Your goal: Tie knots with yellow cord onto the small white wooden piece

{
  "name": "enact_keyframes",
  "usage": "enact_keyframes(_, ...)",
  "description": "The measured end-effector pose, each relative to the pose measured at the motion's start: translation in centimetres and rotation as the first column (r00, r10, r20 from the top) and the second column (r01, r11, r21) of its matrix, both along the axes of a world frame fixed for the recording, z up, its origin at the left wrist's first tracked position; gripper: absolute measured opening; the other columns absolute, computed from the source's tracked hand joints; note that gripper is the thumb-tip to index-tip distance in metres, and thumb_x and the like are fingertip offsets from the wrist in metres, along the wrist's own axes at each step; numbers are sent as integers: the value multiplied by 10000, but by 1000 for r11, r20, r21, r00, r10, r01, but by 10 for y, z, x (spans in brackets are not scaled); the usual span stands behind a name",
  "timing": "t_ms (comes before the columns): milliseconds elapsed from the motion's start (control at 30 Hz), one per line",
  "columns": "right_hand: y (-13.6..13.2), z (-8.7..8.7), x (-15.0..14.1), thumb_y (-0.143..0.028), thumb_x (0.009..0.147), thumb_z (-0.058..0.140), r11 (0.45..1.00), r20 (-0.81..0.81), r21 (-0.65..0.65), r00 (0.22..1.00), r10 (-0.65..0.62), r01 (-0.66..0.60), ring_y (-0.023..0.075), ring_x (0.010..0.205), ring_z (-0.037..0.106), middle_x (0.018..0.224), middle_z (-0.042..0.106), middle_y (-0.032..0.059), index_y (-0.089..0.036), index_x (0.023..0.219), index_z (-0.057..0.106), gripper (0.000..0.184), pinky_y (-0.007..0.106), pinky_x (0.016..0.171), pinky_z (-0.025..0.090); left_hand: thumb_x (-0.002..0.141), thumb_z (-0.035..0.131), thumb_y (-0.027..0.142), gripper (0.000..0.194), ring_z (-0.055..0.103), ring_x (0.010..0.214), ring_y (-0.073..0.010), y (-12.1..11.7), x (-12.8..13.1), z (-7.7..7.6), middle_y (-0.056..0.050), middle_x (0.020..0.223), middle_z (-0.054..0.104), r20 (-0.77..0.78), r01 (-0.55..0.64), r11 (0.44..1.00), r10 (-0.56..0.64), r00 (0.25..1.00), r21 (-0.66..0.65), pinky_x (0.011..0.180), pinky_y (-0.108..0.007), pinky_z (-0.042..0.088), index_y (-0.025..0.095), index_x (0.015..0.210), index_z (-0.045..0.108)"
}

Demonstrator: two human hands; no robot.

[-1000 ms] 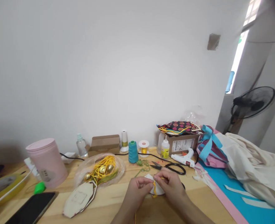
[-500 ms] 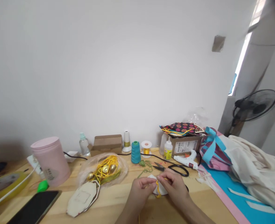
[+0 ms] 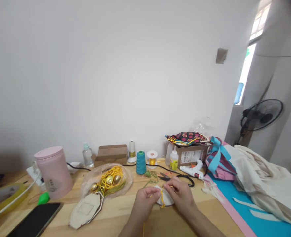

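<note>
My left hand (image 3: 147, 199) and my right hand (image 3: 181, 195) are close together at the table's front, fingers pinched. Between them a yellow cord (image 3: 162, 200) runs down over a small white piece (image 3: 168, 199) lying under my fingers. Each hand grips the cord at its fingertips; a strand of it trails below my left hand. Part of the white piece is covered by my right hand. Just beyond my fingers lie black-handled scissors (image 3: 185, 179) with the blades pointing left, and a tangle of green thread (image 3: 152, 175).
A teal thread cone (image 3: 140, 163), a spool of yellow wire (image 3: 152, 159) and a glue bottle (image 3: 173, 160) stand behind. A white glue gun (image 3: 193, 170) lies right of them. Leftward are a bag of yellow cords and gold bells (image 3: 110, 181), cream panels (image 3: 84, 210) and a phone (image 3: 35, 220).
The camera view has turned slightly right, so everything sits a little further left. My hands keep their pinch on the yellow cord, nearly in the same pose.
</note>
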State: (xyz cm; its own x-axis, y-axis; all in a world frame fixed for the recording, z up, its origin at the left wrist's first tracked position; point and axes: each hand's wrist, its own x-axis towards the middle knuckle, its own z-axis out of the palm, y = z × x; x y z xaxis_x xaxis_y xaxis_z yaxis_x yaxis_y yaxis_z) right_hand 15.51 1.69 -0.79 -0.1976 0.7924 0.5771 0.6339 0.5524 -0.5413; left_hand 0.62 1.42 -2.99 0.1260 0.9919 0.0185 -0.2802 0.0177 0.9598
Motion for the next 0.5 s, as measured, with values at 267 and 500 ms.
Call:
enact_keyframes(267, 7, 2, 7, -312, 806, 394, 998, -96, -52, 995, -22, 17, 161, 695, 534, 728, 593, 41, -182, 760, 615, 262, 240, 606, 389, 398, 757, 300, 267, 540, 476, -118, 2, 2, 9, -25, 511, 638, 145, -65, 995, 75, 987, -72, 516, -227, 406, 106, 549, 655)
enact_keyframes(500, -4, 4, -10, -332, 727, 524, 954, -143, -170, 964, 224, -247, 171, 765, 541, 805, 633, 37, -202, 872, 628, 221, 259, 691, 400, 387, 752, 313, 282, 525, 438, -107, -1, 3, 13, -22, 478, 628, 122, -38, 997, 46, 991, -68, 475, -213, 396, 103, 538, 641)
